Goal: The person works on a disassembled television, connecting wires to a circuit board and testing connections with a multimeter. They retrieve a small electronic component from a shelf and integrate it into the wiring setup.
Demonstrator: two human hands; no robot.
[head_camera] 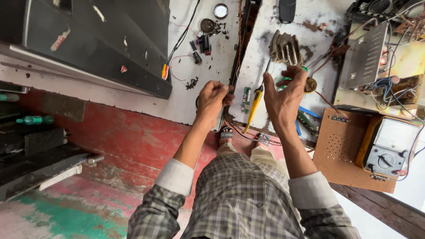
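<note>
Hands (248, 99) on wires, yellow iron (255, 105)

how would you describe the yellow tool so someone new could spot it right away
Start at the white worktable and find the two raised hands above it. The yellow tool hangs slanted from the right hand, beside the left hand. It is the only bright yellow pen-shaped handle there, with a thin metal tip pointing up.

Over a white, scuffed workbench (208, 95), the left hand (211, 98) grips a long dark circuit strip (241, 42) while the right hand (283, 95) holds a yellow-handled soldering iron (255, 106), with a finned heat sink (286, 48) just beyond and an analog meter (389, 146) far right.
</note>
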